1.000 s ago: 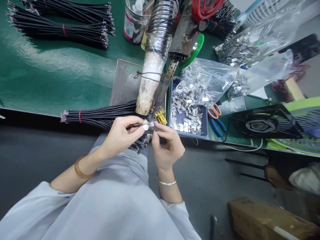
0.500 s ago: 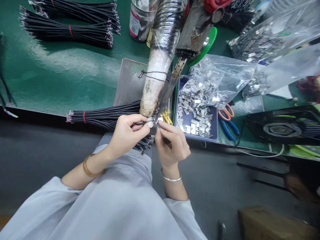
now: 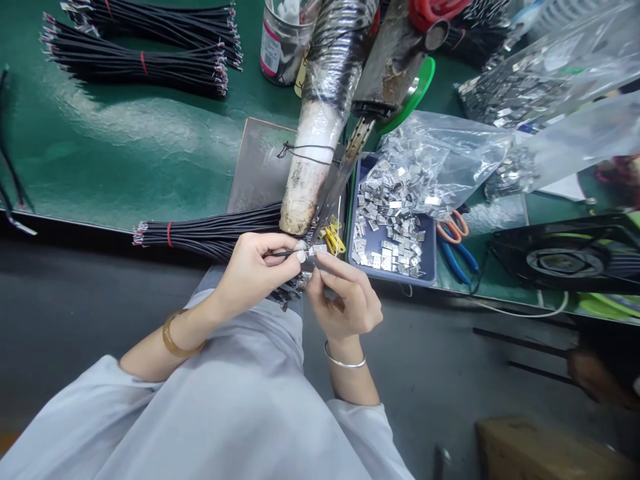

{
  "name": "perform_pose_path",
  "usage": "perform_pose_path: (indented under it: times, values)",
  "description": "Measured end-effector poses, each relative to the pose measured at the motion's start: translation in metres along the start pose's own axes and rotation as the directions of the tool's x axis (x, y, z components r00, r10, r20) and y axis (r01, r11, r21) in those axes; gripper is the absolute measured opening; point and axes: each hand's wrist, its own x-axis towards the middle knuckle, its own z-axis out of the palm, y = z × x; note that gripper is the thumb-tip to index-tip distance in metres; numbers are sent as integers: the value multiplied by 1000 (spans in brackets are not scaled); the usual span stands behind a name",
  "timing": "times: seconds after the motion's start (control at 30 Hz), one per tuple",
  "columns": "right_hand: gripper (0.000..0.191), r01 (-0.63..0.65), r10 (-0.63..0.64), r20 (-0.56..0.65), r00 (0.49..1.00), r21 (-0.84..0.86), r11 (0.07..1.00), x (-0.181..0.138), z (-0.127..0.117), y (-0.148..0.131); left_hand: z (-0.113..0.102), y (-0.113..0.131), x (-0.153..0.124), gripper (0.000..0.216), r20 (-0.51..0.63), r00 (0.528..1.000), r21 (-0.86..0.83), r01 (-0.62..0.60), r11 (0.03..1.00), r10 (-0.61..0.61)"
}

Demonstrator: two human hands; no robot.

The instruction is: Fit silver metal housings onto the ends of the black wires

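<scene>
My left hand (image 3: 263, 263) pinches a black cable (image 3: 280, 253) between thumb and fingers, in front of the white tube's end. A small silvery metal connector (image 3: 316, 250) shows at the cable's end, just past the left fingertips. Beside it is my right hand (image 3: 347, 293), its index fingertip close to the connector and its thumb a little lower, with a gap between them. Whether the right index finger touches the metal, I cannot tell. A bundle of black cables (image 3: 215, 230) tied with a red band lies left of the hands. More cable ends with metal pieces (image 3: 287, 293) hang below them.
A foil-wrapped tube with a white end (image 3: 307, 160) and a hot-air tool's metal nozzle (image 3: 357, 143) point down over the hands. Right stands a blue tray (image 3: 430, 263) of metal connectors, then pliers (image 3: 457, 257) and a black fan (image 3: 565, 257). Cable bundles (image 3: 135, 63) lie far left.
My right thumb and index finger have parted and drawn slightly down from the cable's end, leaving the metal connector in plain sight. My left hand keeps its pinch in nearly the same place.
</scene>
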Motion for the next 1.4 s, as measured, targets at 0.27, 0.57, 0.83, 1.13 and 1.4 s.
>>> perform_pose_path:
  times: [0.27, 0.57, 0.83, 1.13, 1.4]
  values:
    - [15, -251, 249, 74, 966, 15, 968, 11, -2, -9, 4, -3, -2, 15, -71, 991, 2, -117, 993, 117]
    - [17, -226, 223, 99, 970, 18, 974, 20, -3, -11, 4, -2, -1, 17, -114, 980, 52, -159, 986, 164]
    - [10, -252, 267, -63, 962, 184, 950, 13, -15, -1, 3, 2, -2, 16, -18, 998, 27, -63, 998, 64]
    - [16, -420, 427, -11, 904, 164, 893, 8, -17, -4, 2, 1, -3, 16, -46, 997, 36, -68, 997, 69]
    - [14, -252, 249, 106, 963, 18, 968, 17, -4, -3, 4, 1, -2, 16, -79, 986, 67, -141, 988, 146]
